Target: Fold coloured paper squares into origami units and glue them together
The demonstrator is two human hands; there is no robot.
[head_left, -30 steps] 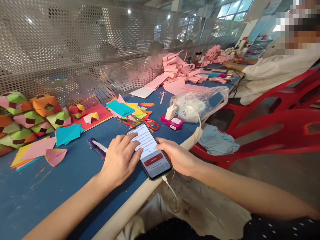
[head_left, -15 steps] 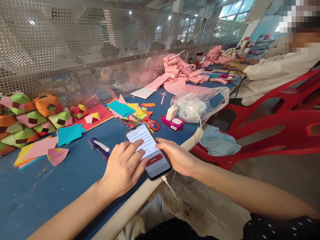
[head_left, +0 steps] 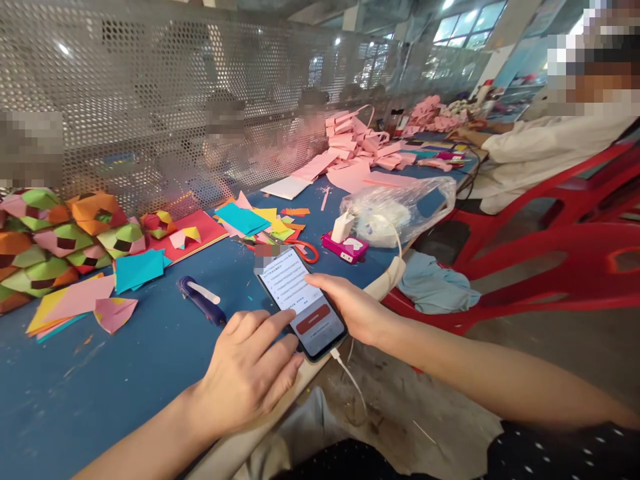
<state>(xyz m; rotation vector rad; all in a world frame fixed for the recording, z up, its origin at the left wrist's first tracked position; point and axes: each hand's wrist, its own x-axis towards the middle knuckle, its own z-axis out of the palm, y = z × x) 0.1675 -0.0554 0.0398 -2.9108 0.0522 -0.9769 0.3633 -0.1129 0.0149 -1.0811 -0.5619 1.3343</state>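
A smartphone [head_left: 313,327] with a lit screen of text and a red button is held at its right side by my right hand [head_left: 353,310], the thumb resting over the edge of the screen. A white charging cable [head_left: 345,368] is plugged into its lower end. My left hand [head_left: 250,367] holds nothing; its index fingertip is at the lower left of the screen, with the other fingers loosely bent. Left of the phone lies a dark purple stapler [head_left: 203,300]. Scissors with orange handles [head_left: 313,252] lie just beyond the phone, partly hidden.
Folded paper modules [head_left: 55,240] stand at the left of the blue table [head_left: 125,373], near coloured paper sheets [head_left: 75,300]. Pink paper pieces [head_left: 350,143] are piled along the perforated screen. A pink power strip [head_left: 345,247] and a plastic bag [head_left: 395,210] lie right. A co-worker sits beyond red chairs [head_left: 550,267].
My left hand has drawn back a little, down and to the right, with its index finger lower on the phone. More of the screen shows, and its text has shifted.
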